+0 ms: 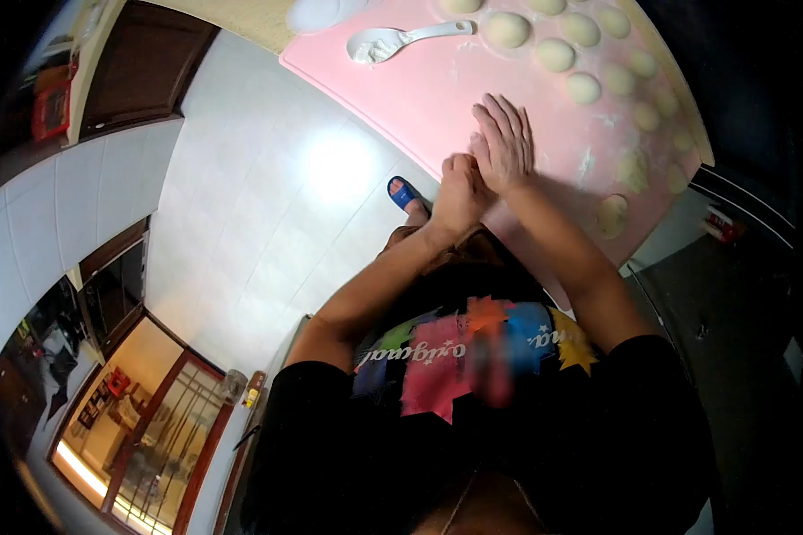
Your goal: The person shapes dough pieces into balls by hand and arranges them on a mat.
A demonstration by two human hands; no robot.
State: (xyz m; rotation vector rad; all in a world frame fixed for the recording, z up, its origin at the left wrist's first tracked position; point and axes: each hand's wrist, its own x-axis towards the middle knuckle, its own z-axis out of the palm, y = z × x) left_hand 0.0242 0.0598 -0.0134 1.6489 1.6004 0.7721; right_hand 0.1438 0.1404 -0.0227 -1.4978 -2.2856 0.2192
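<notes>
Near the front edge of the pink mat, my two hands meet. My left hand is closed, its curled fingers against the thumb side of the other hand; whatever it grips, if anything, is hidden. Palm down over the mat, my right hand has its fingers stretched out, with nothing visible in it. Beyond them lie several pale round dough pieces, among them one dough ball and a larger one. A white spoon with white powder rests at the upper left of the mat.
Flattened dough lies right of my right forearm, near floury patches. A white object stands at the mat's top left corner. Below the mat's edge are the tiled floor and a foot in a blue slipper.
</notes>
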